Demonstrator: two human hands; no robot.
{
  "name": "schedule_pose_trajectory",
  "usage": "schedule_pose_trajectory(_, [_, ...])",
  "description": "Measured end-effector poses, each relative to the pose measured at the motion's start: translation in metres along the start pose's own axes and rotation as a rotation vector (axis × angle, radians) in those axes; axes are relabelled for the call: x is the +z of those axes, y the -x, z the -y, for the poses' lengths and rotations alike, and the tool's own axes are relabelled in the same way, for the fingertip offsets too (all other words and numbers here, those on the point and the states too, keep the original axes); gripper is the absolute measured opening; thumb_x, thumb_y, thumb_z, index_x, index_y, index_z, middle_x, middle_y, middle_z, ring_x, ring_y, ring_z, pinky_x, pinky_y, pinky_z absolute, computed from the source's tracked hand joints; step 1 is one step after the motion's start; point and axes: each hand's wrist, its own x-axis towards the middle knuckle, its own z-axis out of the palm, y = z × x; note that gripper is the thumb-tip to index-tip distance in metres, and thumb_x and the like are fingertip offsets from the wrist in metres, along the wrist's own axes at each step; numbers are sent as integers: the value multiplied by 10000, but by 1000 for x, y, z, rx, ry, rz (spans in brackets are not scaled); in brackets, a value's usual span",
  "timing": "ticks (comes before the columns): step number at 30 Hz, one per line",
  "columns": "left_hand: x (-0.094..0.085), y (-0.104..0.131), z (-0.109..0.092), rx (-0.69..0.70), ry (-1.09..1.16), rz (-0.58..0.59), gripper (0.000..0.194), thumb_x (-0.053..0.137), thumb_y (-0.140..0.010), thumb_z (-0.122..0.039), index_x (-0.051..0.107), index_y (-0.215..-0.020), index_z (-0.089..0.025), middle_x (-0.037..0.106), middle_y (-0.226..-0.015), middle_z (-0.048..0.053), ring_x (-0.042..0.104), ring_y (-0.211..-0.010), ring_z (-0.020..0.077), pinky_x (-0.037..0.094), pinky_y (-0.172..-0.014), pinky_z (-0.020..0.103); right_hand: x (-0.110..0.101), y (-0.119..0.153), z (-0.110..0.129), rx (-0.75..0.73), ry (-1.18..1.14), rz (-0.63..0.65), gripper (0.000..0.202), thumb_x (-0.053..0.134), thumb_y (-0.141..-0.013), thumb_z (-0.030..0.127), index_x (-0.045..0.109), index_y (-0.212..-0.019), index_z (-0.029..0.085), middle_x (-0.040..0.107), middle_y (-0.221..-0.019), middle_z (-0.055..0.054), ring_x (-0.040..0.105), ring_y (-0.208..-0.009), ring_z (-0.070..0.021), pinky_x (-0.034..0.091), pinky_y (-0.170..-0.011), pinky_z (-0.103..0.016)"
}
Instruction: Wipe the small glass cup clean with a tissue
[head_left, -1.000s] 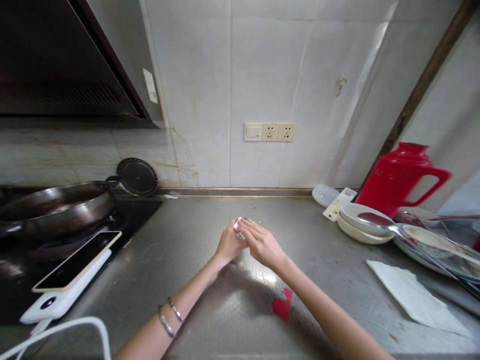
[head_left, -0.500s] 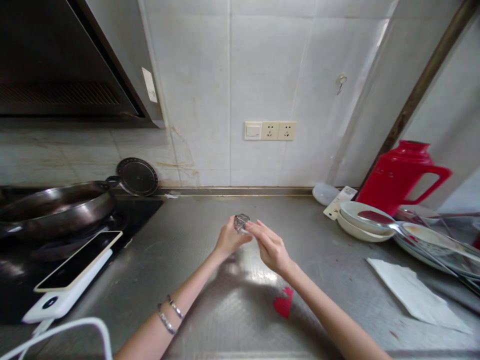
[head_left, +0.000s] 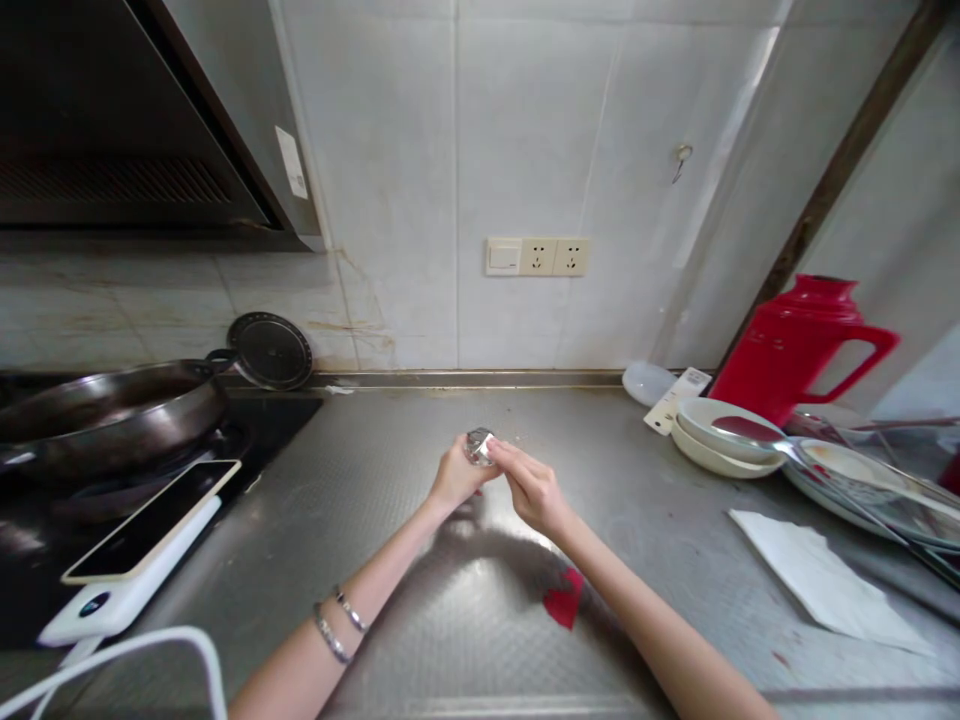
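My left hand [head_left: 452,482] is closed around a small round object with a shiny, see-through, silvery top [head_left: 478,436], perhaps a glass. Most of its body is hidden in the palm. My right hand [head_left: 538,497] comes in from the other side, with fingers pressed together and fingertips at the rim of that top. A whitish patch shows under these fingertips, too small to name. A spot of red shows just below the left hand. On the steel counter [head_left: 360,520], near my right forearm, lies a red piece [head_left: 566,600] with a jagged edge.
On the left, a pan [head_left: 112,410] sits on the black cooktop, with a phone [head_left: 154,520] on a white power bank [head_left: 127,595] nearby. To the right are stacked bowls [head_left: 720,460], a red thermos [head_left: 799,350], plates with utensils and a white paper napkin [head_left: 817,580].
My right fingertips have moved slightly left onto the silvery top, and the whitish patch now shows there. A red spot has appeared below my left hand. The view has shifted slightly.
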Motion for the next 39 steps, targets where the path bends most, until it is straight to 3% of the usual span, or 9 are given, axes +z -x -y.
schedule_pose_trajectory(5, [-4, -3, 1, -34, 35, 9, 533, 812, -534, -321, 532, -951, -143, 617, -750, 2, 566, -567, 106, 433, -367, 157, -8, -1, 6, 46, -76, 2, 363, 386, -915, 98, 557, -1211, 217, 685, -1093, -91, 654, -1006, -184, 541, -849, -310])
schedule_pose_trajectory(11, [-3, 2, -7, -61, 24, 98, 559, 818, -543, -298, 541, -1006, -152, 618, -799, 9, 533, -506, 78, 425, -354, 165, -19, -19, -16, 443, -44, -272, 263, 420, -931, 281, 660, -986, 190, 713, -902, -57, 669, -830, -174, 512, -737, -257])
schedule_pose_trajectory(17, [-2, 7, -13, -108, 114, 248, 554, 790, -591, -386, 533, -1021, -150, 611, -728, 1, 556, -483, 96, 477, -384, 208, -10, -14, -24, 546, -320, -12, 317, 398, -921, 304, 624, -1123, 209, 683, -1054, -56, 635, -944, -192, 491, -846, -320])
schedule_pose_trajectory(22, [-4, 4, -11, -170, 134, 224, 580, 739, -634, -509, 557, -1046, -144, 638, -756, 31, 575, -463, 104, 495, -404, 229, 0, -4, -14, 513, -650, 167, 622, 551, -790, 227, 370, -1383, 278, 428, -1413, -67, 448, -1259, -235, 425, -1003, -404])
schedule_pose_trajectory(28, [-4, 3, -4, -165, 139, 209, 608, 665, -666, -612, 577, -1057, -156, 628, -727, 22, 580, -459, 115, 484, -414, 234, 16, 4, -20, 584, -525, 130, 810, 715, -674, 262, 341, -1392, 261, 403, -1402, -117, 433, -1260, -255, 456, -971, -412])
schedule_pose_trajectory(31, [-12, 0, -2, -198, 151, 349, 761, 597, -706, -651, 413, -1287, -196, 663, -806, 57, 601, -465, 131, 498, -469, 268, 16, 4, -23, 674, -565, 83, 788, 751, -641, 285, 410, -1348, 220, 483, -1332, -130, 515, -1175, -258, 498, -914, -399])
schedule_pose_trajectory(34, [-19, -3, 3, -124, 94, 492, 1021, 699, -655, -575, 157, -1437, -205, 648, -1049, 152, 680, -733, 222, 539, -694, 383, 12, 0, -22, 818, -670, 44, 780, 761, -633, 302, 430, -1327, 172, 584, -1222, -137, 612, -1035, -249, 519, -874, -406])
schedule_pose_trajectory(37, [-19, -4, 9, 120, -44, 419, 1290, 865, -464, -401, 70, -1460, -196, 468, -1335, 208, 515, -1183, 319, 372, -1016, 490, 9, -6, -17, 886, -771, 10, 729, 760, -638, 316, 470, -1289, 162, 650, -1129, -112, 645, -972, -232, 520, -873, -395])
schedule_pose_trajectory(39, [-15, -3, 14, 221, -138, 342, 1333, 889, -408, -351, 80, -1456, -189, 410, -1384, 206, 403, -1283, 335, 273, -1083, 504, 9, -8, -14, 894, -784, -3, 676, 762, -634, 319, 515, -1245, 169, 661, -1118, -98, 641, -985, -229, 514, -885, -385])
